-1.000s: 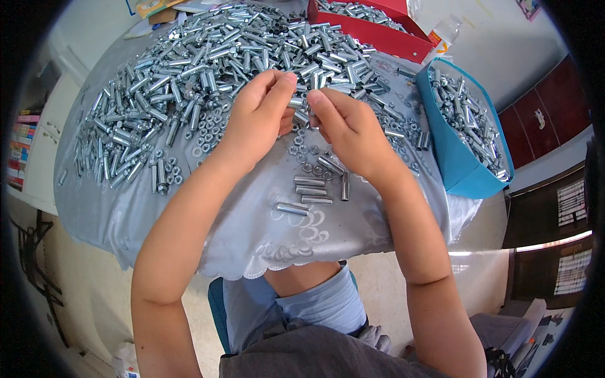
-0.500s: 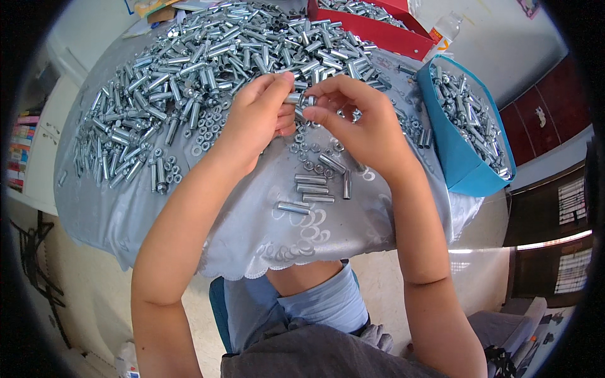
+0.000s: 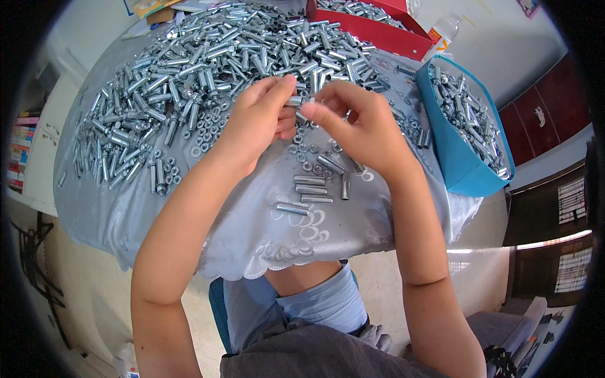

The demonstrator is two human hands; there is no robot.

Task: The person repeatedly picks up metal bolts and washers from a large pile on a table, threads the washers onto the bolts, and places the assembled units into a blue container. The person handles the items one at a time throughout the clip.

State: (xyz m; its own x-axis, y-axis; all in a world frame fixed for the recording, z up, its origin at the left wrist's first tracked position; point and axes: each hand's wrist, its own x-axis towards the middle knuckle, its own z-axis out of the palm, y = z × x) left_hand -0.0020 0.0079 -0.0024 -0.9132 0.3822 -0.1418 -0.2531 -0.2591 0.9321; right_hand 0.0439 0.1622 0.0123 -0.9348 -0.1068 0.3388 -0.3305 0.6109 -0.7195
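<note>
Between thumb and fingers, my left hand [image 3: 257,120] is closed on a silver expansion bolt [image 3: 294,101], held roughly level above the table. My right hand [image 3: 362,120] pinches the nut end of the same bolt; its thumb and fingertips cover most of the nut. Below the hands lie several loose metal sleeves [image 3: 310,189], with hex nuts [image 3: 307,166] just beyond them. Left of my left hand is a patch of washers and nuts [image 3: 208,133]. A large heap of metal bolts and sleeves [image 3: 208,60] spreads behind both hands.
A blue fabric bin [image 3: 463,160] full of bolts stands on the right. At the back are a red box [image 3: 378,28] of metal parts and a plastic bottle [image 3: 445,30]. A grey patterned cloth [image 3: 252,233] covers the table, its scalloped edge hanging over my lap.
My right fingers have shifted around the bolt's nut end, and the thumb now hides more of it. The left hand stays nearly where it was, gripping the bolt.
</note>
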